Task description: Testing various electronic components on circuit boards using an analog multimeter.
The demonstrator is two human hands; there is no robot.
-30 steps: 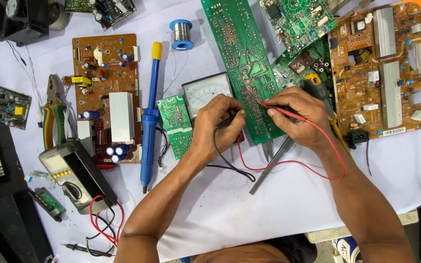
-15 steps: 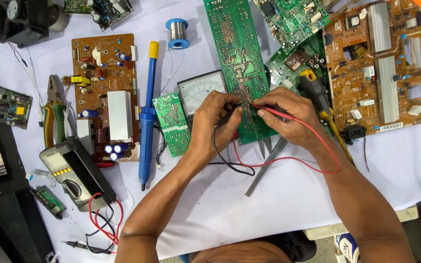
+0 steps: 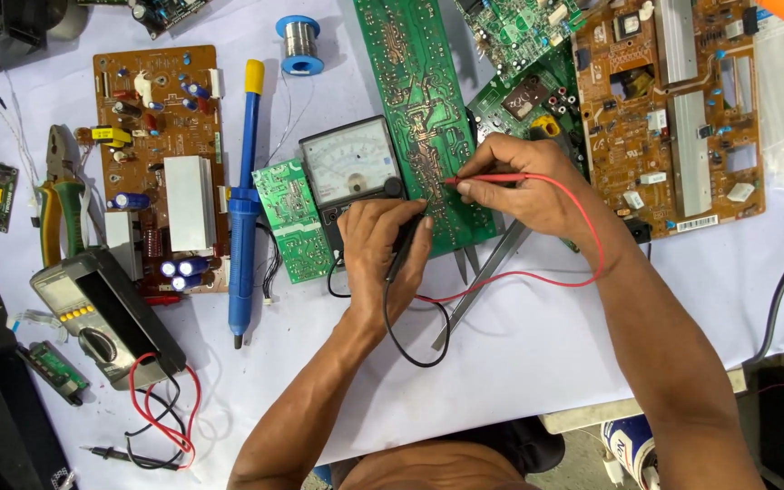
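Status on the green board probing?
Set up: analog meter sits beside the long green board. In hand: right hand holds red probe, left hand black probe, both tips on its solder side. Left: meter reading too small to tell.

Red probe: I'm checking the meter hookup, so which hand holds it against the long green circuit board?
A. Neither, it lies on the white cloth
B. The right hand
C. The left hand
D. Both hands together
B: the right hand pinches the red probe with its tip on the long green circuit board, while the left hand holds the black probe beside the analog multimeter.
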